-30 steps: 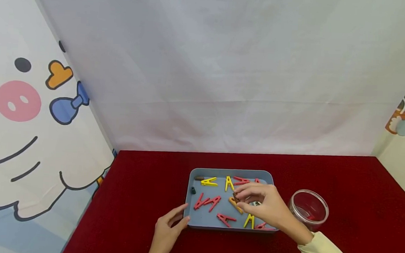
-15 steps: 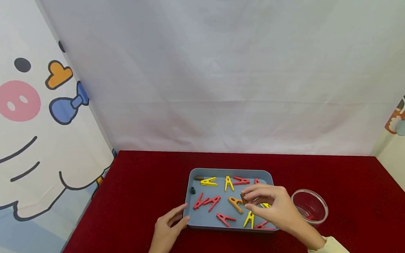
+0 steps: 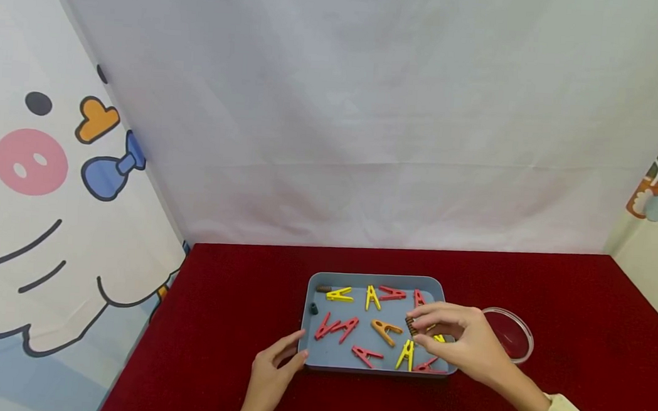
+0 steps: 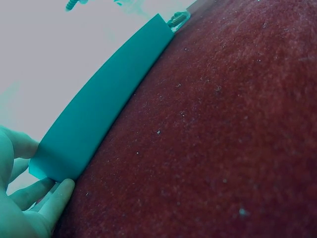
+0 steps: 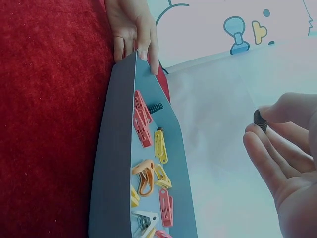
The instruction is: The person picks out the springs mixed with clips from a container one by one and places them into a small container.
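Observation:
My right hand (image 3: 465, 339) pinches a small brown coil spring (image 3: 410, 325) between thumb and fingertips, above the right part of a blue-grey tray (image 3: 325, 360). The right wrist view shows the same spring (image 5: 259, 120) as a dark coil, partly hidden by the fingers. At the tray's near left corner, my left hand (image 3: 275, 371) rests its fingers and thumb against the outer wall. Several clips lie in the tray: red clips (image 3: 362, 354), yellow clips (image 3: 339, 295) and an orange clip (image 3: 385, 331). Another brown spring (image 3: 323, 289) lies in its far left corner, with a dark spring (image 3: 314, 308) nearer.
A round clear jar (image 3: 527, 331) stands right of the tray, partly hidden behind the right hand. A dark red cloth (image 3: 233, 300) covers the table. A white curtain (image 3: 391, 121) hangs behind, and a cartoon-printed sheet (image 3: 48, 264) is at the left.
My right hand has moved right across the tray with the spring pinched in it, uncovering the orange clip and now overlapping more of the jar. The left hand has stayed at the tray's corner.

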Demonstrator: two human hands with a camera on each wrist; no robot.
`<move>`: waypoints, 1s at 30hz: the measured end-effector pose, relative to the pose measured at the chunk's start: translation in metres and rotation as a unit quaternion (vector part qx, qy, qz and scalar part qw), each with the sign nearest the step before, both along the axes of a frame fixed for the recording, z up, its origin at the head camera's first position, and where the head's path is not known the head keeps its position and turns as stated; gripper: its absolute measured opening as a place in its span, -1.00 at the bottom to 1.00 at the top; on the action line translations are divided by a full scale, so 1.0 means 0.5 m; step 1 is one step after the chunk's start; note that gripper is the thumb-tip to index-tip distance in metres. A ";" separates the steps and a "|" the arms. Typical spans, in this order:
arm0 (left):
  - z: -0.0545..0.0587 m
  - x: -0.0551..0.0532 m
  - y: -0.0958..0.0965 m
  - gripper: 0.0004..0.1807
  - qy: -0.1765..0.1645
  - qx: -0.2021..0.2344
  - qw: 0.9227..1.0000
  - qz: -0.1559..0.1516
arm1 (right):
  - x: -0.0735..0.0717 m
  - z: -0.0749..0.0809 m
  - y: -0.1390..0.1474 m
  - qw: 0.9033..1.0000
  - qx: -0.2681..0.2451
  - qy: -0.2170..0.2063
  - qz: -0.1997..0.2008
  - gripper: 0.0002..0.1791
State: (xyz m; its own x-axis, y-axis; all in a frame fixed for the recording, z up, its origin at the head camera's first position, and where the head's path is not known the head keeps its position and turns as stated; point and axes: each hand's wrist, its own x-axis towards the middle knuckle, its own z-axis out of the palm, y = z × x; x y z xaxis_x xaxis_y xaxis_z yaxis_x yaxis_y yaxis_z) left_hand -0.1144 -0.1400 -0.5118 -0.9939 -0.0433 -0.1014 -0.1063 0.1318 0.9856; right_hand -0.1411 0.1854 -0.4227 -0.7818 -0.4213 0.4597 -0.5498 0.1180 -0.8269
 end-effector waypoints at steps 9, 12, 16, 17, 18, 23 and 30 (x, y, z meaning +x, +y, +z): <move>0.001 0.000 0.002 -0.53 0.001 0.004 1.000 0.004 | 0.007 0.006 0.019 1.000 0.006 -0.010 -0.004 -0.81; 0.002 0.000 0.002 -0.53 0.000 0.004 1.000 0.004 | 0.008 0.007 0.024 1.000 0.003 -0.004 -0.006 -0.81; 0.002 0.002 0.002 -0.53 0.001 0.001 1.000 0.003 | 0.012 0.006 0.033 1.000 -0.003 0.004 -0.010 -0.79; 0.003 0.002 0.003 -0.53 0.000 0.001 1.000 0.003 | 0.013 0.005 0.035 1.000 -0.003 0.008 -0.013 -0.78; 0.003 0.002 0.003 -0.53 -0.001 0.000 1.000 0.003 | 0.014 0.005 0.038 1.000 -0.003 0.011 -0.016 -0.76; 0.001 0.001 0.002 -0.53 -0.003 0.000 1.000 0.005 | 0.018 0.008 0.051 0.999 0.004 0.018 -0.029 -0.75; -0.004 -0.001 0.002 -0.53 -0.005 -0.003 1.000 0.006 | 0.022 0.014 0.063 0.998 0.028 0.015 -0.051 -0.76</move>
State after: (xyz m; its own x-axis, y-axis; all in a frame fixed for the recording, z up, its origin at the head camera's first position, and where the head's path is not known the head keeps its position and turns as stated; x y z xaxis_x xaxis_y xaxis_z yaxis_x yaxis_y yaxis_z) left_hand -0.1148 -0.1390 -0.5136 -0.9923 -0.0566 -0.1104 -0.1172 0.1356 0.9838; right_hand -0.1303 0.2169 -0.4155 -0.8085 -0.3661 0.4607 -0.5564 0.2207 -0.8011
